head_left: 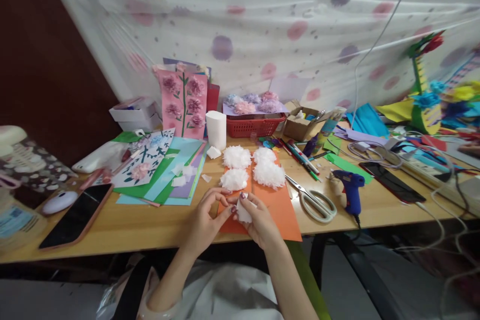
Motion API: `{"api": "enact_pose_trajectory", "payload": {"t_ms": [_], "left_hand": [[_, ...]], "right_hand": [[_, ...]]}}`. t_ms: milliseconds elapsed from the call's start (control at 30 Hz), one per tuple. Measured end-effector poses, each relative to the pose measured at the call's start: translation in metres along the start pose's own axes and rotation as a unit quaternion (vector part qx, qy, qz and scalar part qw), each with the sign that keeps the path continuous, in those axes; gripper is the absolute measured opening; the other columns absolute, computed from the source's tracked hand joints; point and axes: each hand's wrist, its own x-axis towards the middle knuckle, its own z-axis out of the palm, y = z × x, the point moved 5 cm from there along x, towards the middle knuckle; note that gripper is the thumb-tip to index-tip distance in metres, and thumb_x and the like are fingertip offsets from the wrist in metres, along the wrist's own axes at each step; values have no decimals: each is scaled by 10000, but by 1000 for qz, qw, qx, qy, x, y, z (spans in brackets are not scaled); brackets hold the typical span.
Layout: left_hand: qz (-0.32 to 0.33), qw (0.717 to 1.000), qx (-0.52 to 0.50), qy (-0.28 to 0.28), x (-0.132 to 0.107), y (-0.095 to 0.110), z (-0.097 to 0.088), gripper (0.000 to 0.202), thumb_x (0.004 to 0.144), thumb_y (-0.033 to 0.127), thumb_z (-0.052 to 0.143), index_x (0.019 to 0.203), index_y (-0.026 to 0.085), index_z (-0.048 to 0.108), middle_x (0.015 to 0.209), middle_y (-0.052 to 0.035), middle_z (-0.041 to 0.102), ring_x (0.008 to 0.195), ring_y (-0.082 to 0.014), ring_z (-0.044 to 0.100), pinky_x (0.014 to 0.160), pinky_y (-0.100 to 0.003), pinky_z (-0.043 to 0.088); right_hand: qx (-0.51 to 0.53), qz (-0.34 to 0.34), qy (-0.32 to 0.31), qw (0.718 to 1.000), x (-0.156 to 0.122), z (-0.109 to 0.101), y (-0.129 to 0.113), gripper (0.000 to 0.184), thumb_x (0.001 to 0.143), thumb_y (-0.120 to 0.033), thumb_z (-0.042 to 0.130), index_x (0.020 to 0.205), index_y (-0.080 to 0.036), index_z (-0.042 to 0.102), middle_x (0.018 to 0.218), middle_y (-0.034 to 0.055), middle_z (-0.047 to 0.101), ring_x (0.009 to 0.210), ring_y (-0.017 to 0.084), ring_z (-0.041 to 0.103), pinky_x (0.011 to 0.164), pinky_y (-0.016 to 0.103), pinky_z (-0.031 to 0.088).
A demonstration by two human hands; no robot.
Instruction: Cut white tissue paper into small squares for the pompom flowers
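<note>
My right hand (259, 218) is closed around a small piece of white tissue paper (245, 211). The fingers of my left hand (208, 216) pinch at the near side of that same paper, though the exact grip is partly hidden. Both hands hover over an orange paper sheet (285, 220). Fluffy white paper pompoms lie just beyond them: one at the front right (269, 174), one at the front left (233, 179), and others behind. White-handled scissors (318, 205) rest to the right of the orange sheet.
A blue glue gun (351, 190) and a phone (392, 181) lie at right, among cables. Coloured papers (170, 180) and another phone (77, 216) are at left. Behind stand a white roll (216, 130), a red basket (255, 126) and a pink flower card (183, 105).
</note>
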Motion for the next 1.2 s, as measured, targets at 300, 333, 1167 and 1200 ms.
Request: {"api": "enact_pose_trajectory", "payload": {"t_ms": [300, 333, 1167, 1200], "left_hand": [[-29, 999, -44, 12, -3, 1, 7, 66, 844, 274, 690, 837, 216, 720, 1051, -92, 694, 1101, -252, 654, 999, -401, 498], [-35, 998, -53, 11, -3, 1, 8, 77, 836, 279, 693, 846, 214, 734, 1065, -97, 689, 1108, -255, 652, 992, -400, 506], [-199, 935, -291, 43, -8, -30, 11, 187, 727, 300, 764, 698, 186, 619, 763, 6, 650, 751, -142, 589, 765, -262, 463], [-200, 933, -297, 43, -8, -30, 11, 192, 727, 304, 770, 703, 185, 621, 770, 5, 652, 758, -141, 589, 769, -263, 460]], "right_hand": [[11, 6, 14, 1000, 1, -6, 2, 376, 661, -494, 874, 852, -189, 765, 769, 28, 721, 598, 116, 590, 514, 211, 475], [14, 8, 16, 1000, 1, -6, 2, 378, 675, -499, 862, 872, -190, 768, 782, 33, 724, 606, 118, 587, 512, 210, 464], [12, -3, 10, 1000, -4, -3, -1, 343, 627, -363, 914, 747, -179, 651, 603, -32, 609, 531, 74, 522, 512, 181, 417], [17, -5, 12, 1000, -4, -3, -2, 334, 633, -369, 903, 765, -181, 660, 621, -24, 623, 532, 78, 528, 506, 184, 414]]}}
